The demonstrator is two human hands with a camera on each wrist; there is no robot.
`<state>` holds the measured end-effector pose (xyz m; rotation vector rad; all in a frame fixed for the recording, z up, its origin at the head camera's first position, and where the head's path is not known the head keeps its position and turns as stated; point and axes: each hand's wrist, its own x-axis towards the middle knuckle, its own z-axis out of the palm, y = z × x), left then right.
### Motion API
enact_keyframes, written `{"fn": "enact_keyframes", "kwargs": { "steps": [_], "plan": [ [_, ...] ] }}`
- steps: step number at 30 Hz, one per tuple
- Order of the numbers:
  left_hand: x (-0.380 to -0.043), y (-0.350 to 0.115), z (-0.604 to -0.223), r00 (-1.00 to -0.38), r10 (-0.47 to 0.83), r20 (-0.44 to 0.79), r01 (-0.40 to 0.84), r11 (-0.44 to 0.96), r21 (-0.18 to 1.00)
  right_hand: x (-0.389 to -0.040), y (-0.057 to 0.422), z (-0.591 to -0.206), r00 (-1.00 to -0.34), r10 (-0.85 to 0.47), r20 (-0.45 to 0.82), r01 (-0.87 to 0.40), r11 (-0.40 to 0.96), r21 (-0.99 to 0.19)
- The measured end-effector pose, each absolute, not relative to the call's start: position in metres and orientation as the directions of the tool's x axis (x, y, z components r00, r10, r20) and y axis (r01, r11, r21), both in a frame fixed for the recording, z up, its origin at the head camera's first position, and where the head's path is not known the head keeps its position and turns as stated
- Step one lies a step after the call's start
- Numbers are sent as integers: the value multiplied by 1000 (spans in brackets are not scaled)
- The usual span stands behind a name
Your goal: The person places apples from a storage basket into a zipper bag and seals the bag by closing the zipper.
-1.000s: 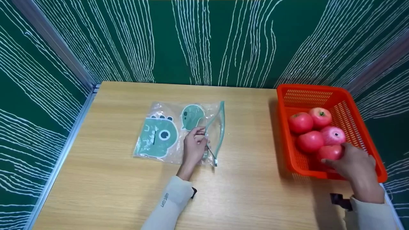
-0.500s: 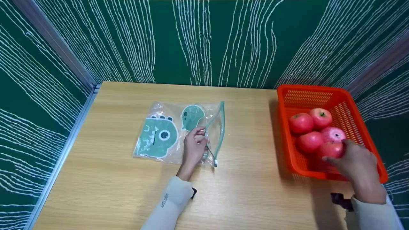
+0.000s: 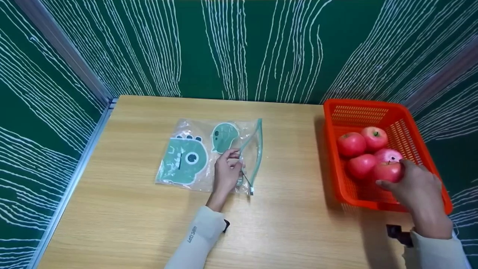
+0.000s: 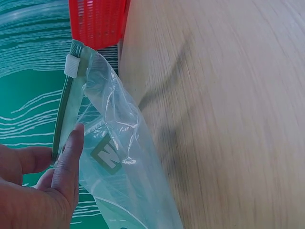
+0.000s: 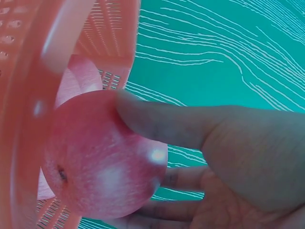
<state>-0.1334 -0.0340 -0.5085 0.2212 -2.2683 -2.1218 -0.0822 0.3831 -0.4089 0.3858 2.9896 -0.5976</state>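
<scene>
My left hand (image 3: 226, 172) pinches the edge of a clear zip bag (image 3: 186, 160) printed with green dinosaur shapes. In the left wrist view, thumb and fingers hold the green zip strip (image 4: 65, 107), with a white slider (image 4: 72, 66) near its far end. The bag's mouth stands apart at the right. On the other side, my right hand (image 3: 420, 194) grips a red apple (image 3: 388, 172) inside the orange basket. The right wrist view shows the thumb on one side of this apple (image 5: 105, 157) and fingers under the other; its far side is hidden.
The orange plastic basket (image 3: 332, 160) stands at the table's right side. Several other apples (image 3: 351, 144) lie in it beside the held one. Wooden table (image 3: 291, 224) spreads between bag and basket. Green walls with white lines (image 3: 261, 48) enclose the back and sides.
My right hand has lifted the apple slightly, and it now partly covers the paler apple behind it. The left hand and the bag have stayed in place.
</scene>
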Motion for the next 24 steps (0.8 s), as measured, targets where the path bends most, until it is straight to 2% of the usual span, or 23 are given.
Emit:
{"fn": "enact_keyframes", "kwargs": {
  "steps": [9, 24],
  "plan": [
    [-133, -34, -510, -991, -120, -58, -66, 68, 995, -83, 380, -407, -979, 189, -72, 203, 913, -353],
    [-133, -35, -510, -991, -118, -64, -71, 55, 996, -87, 362, -402, -989, 145, -30, 144, 905, -400]
  ]
}}
